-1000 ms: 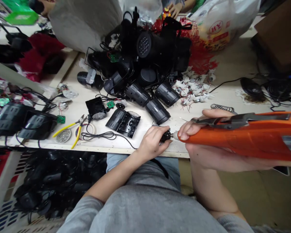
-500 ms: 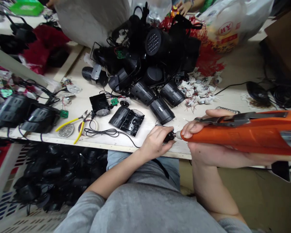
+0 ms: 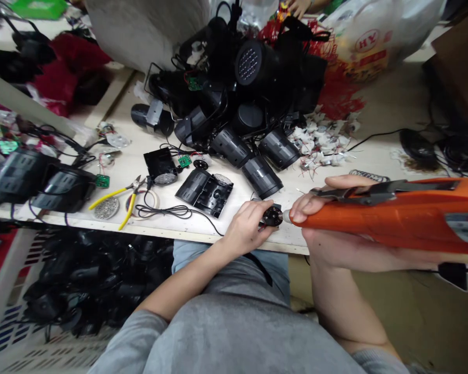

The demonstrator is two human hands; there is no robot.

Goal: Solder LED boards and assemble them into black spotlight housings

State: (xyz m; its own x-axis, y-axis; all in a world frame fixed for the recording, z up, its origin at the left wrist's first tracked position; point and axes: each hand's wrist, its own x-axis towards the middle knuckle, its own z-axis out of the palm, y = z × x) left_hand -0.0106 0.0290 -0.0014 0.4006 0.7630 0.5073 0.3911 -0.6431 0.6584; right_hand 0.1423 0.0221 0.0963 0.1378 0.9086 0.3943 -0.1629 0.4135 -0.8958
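Note:
My left hand [image 3: 247, 226] is closed around a small black round part [image 3: 273, 215] at the table's front edge; its round face with small holes looks toward the tool. My right hand [image 3: 314, 213] grips an orange electric screwdriver [image 3: 378, 218] held level, its tip right by the black part. Whether the tip touches it I cannot tell. Left of my left hand lies an opened black lamp housing [image 3: 206, 193] with a clear lens. Black cylindrical housings [image 3: 262, 177] lie just behind my left hand.
Yellow-handled cutters [image 3: 117, 200] lie beside a round dish of screws [image 3: 106, 208]. A pile of black lamps [image 3: 253, 104] rises at the back, next to white motor-like parts [image 3: 323, 137]. A white crate [image 3: 8, 296] of black parts stands below. Another person's hand [image 3: 298, 7] shows at the far side.
The black part in my left hand has turned, so more of its round face shows. The screwdriver has shifted very slightly; both hands keep their hold.

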